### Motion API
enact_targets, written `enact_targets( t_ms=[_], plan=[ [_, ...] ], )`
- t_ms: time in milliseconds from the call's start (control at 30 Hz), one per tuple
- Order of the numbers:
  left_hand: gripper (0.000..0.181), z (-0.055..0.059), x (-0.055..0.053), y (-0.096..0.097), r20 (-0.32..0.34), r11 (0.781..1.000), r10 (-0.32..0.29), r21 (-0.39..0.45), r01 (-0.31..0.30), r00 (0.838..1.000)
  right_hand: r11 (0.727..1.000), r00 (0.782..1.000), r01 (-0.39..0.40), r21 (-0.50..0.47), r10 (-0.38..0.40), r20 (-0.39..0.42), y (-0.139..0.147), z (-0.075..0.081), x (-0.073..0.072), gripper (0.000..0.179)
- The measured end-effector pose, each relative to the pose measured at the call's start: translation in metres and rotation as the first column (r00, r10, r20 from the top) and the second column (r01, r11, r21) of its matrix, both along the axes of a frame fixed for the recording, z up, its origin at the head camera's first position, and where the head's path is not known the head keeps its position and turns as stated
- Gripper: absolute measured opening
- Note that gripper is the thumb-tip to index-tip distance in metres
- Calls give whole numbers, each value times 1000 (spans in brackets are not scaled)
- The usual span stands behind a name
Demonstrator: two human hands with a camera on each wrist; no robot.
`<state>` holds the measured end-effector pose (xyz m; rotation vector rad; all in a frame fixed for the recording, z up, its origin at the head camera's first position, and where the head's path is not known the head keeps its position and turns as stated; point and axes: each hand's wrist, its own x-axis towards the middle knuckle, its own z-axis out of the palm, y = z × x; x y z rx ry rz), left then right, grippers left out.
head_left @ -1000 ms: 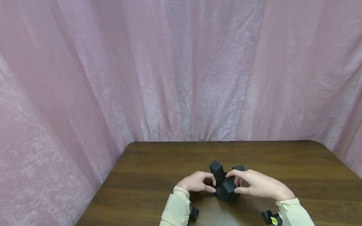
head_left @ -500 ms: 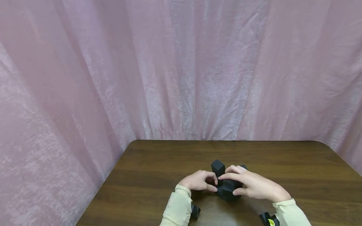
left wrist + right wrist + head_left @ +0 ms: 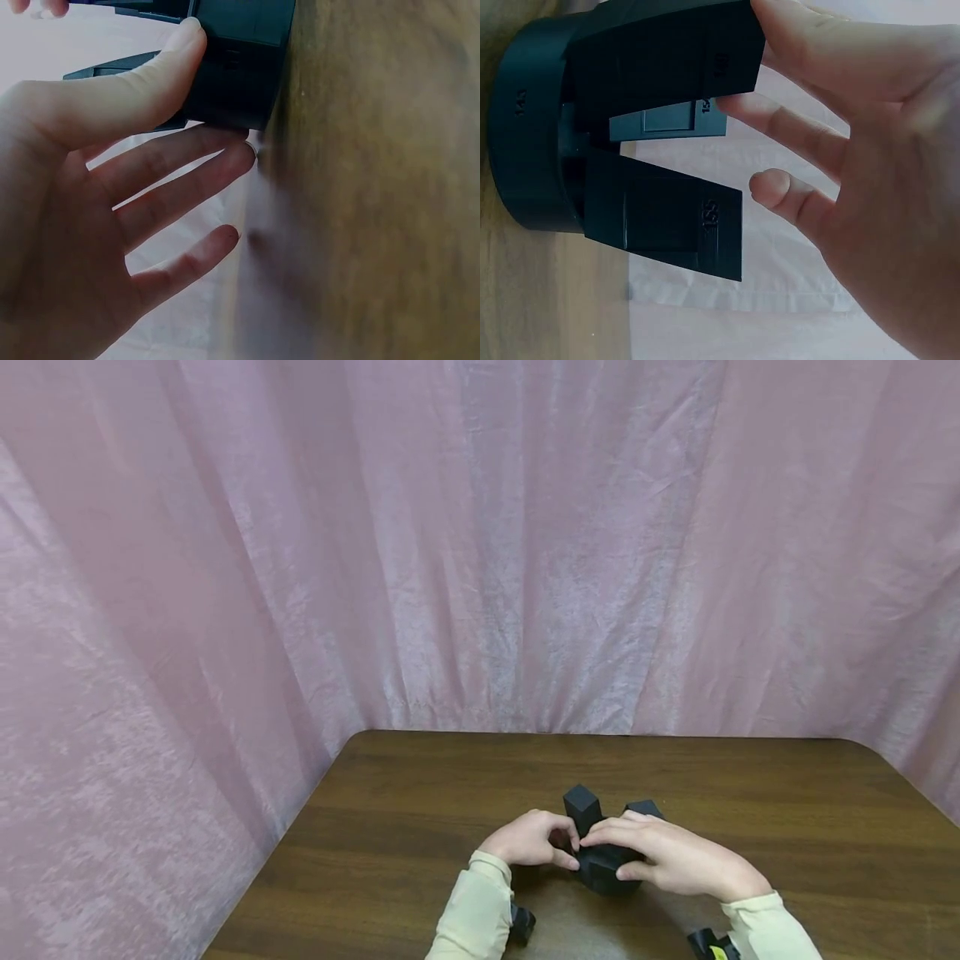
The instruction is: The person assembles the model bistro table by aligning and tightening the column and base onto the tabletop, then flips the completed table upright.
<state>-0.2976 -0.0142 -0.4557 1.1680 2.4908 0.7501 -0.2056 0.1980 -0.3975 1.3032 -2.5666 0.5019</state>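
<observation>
A black plastic object (image 3: 602,877) stands on the table, with a round base (image 3: 532,127) and several tapered upright blocks, some bearing raised numbers. My left hand (image 3: 529,841) grips the base from the left; in the left wrist view its thumb (image 3: 161,75) lies along the black side while the last fingers spread below. From the right, my right hand (image 3: 678,857) reaches over the top, thumb and fingers around the near block (image 3: 667,52). Another block (image 3: 679,217) is beside the right little finger, apart from it. The right index fingertip's contact is hidden in the right wrist view.
The brown wooden table (image 3: 420,785) has rounded far corners. Behind it hangs a pink curtain (image 3: 480,568). A far-left block (image 3: 582,806) and a far-right block (image 3: 645,808) rise behind the hands. Black wrist cameras (image 3: 522,925) sit under the cream sleeves.
My right hand has moved left and farther over the object, covering the near block's top that showed earlier. The left hand keeps its grip on the base. The head view has shifted slightly.
</observation>
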Motion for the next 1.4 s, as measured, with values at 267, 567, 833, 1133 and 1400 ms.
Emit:
enact_targets(
  t_ms=[267,567,833,1133,1400],
  plan=[
    [19,3,3,-1,10,1000,15,9,-15,1000,994,979,108,10,-108,171,3,4,3,46],
    [20,1,2,0,31,1000,28,7,-28,999,983,887,179,27,-173,429,17,6,0,37],
    [20,-3,-1,-2,74,1000,17,20,-18,997,986,771,143,88,-167,615,27,-3,-2,31],
    [25,-4,-1,-8,70,999,-46,-3,47,996,987,646,131,92,-156,748,32,-19,-8,30],
    [22,0,0,-6,3,997,-79,-12,79,997,993,751,98,69,-120,649,33,-28,-10,17]
  ],
)
